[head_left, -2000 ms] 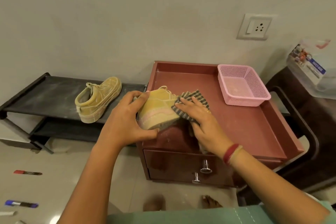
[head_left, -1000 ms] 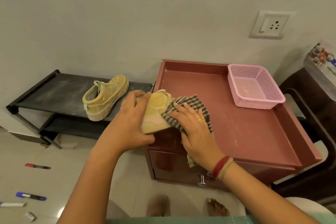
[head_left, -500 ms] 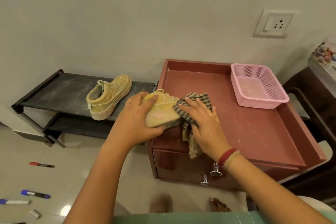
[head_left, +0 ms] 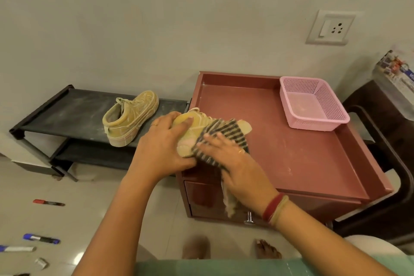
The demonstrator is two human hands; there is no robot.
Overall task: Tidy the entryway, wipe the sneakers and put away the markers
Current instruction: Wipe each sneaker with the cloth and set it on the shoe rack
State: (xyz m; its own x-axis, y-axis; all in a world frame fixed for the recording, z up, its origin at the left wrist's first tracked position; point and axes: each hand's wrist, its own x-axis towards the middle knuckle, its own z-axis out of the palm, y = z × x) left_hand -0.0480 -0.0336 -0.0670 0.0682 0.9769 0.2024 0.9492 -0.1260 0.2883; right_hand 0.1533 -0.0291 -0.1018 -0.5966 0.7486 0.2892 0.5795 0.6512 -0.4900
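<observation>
A tan sneaker (head_left: 190, 129) lies on its side at the front left of the reddish-brown cabinet top (head_left: 291, 148). My left hand (head_left: 161, 148) grips its heel end. My right hand (head_left: 230, 159) presses a striped cloth (head_left: 224, 134) flat against the sneaker's side, and a tail of the cloth hangs over the cabinet front. The second tan sneaker (head_left: 131, 119) stands on the black shoe rack (head_left: 67, 110). On the floor at the left lie a red marker (head_left: 48, 203), a blue marker (head_left: 41, 238) and another marker (head_left: 16, 248).
An empty pink mesh basket (head_left: 311, 103) sits at the back right of the cabinet top. A loose cap (head_left: 41, 262) lies near the markers. A dark chair (head_left: 380, 141) stands right of the cabinet. My bare feet show below the cabinet drawers.
My right hand has slid the cloth along the sneaker's side toward the heel and back, wiping it. My left hand kept its grip on the sneaker.
</observation>
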